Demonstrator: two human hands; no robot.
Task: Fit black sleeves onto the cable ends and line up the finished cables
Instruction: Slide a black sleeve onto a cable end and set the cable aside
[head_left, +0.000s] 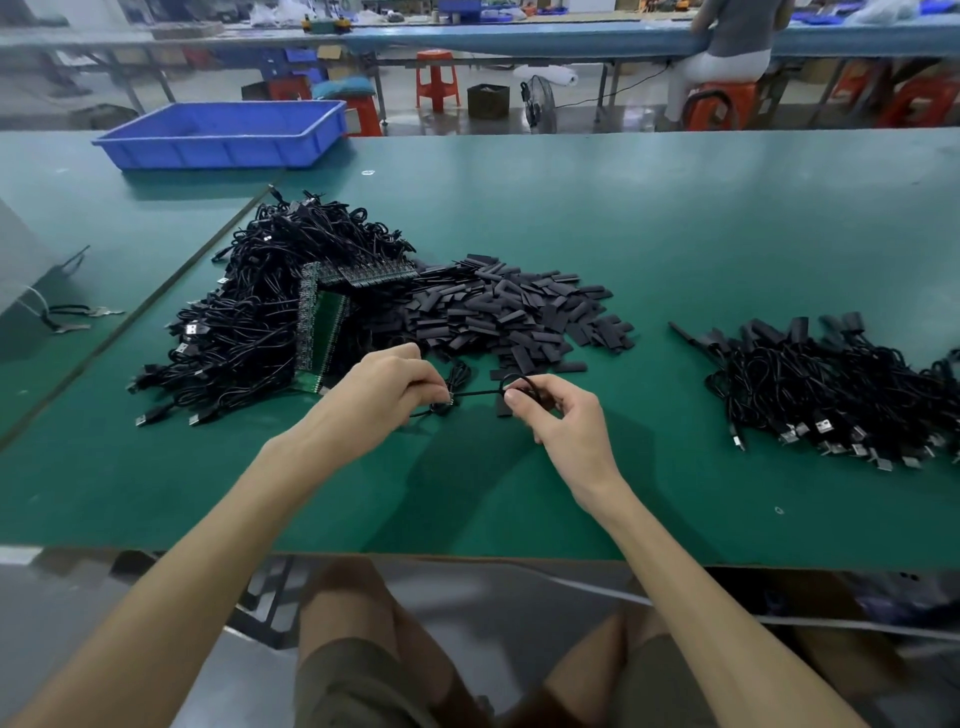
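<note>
At a green-matted workbench (675, 234), we look down on 2 bare hands meeting just above the mat near its front edge. The left hand (384, 389) has its fingers curled tight, thumb and fingertips pinching 1 thin black cable (475, 394) close to its end, with the slack looping behind the knuckles. The right hand (563, 415) pinches a flat black sleeve (503, 408) between thumb and forefinger, the other fingers loosely curled beneath. The cable runs straight across the short gap between the hands and reaches the sleeve; we cannot tell whether it has entered it.

Behind the left hand lies a big tangle of bare cables (260, 291), USB plugs poking out along its near edge. Green circuit-board strips (322, 322) lean against that tangle. Just beside it, behind both hands, spreads a heap of loose sleeves (514, 317). Well apart to the right, the finished cables (831, 384) lie in a row, sleeved ends towards the far side and metal plugs towards the near edge.

A blue plastic bin (223, 135) sits at the bench's far left corner. Beyond the bench we see a red stool (438, 78), a floor fan (540, 104) and a seated person (727, 47) at another long table.
</note>
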